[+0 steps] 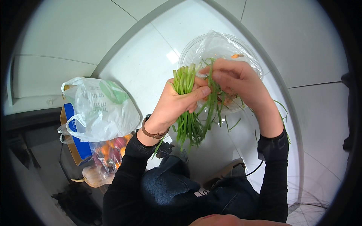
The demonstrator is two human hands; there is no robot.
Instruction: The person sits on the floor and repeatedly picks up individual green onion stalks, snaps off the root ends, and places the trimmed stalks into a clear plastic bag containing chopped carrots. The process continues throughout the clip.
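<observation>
My left hand (181,99) grips a bunch of thin green leafy stems (185,80), cut ends up, leaves hanging below. To its right, my right hand (234,79) has bent fingers at some loose green blades (210,99) that hang beside the bunch; whether it pinches them is hard to tell. Beneath both hands stands a clear round plastic-lined bin (183,49) holding orange and brown scraps and green bits, partly hidden by my right hand. An orange scrap (237,56) lies near its far side.
At left, a white plastic bag (104,110) rests by a blue and brown cardboard box (76,135). Below it are a clear bag of orange and purple produce (110,152) and a pale squash (96,176). Green trimmings (234,124) lie on the tiled floor near my knees.
</observation>
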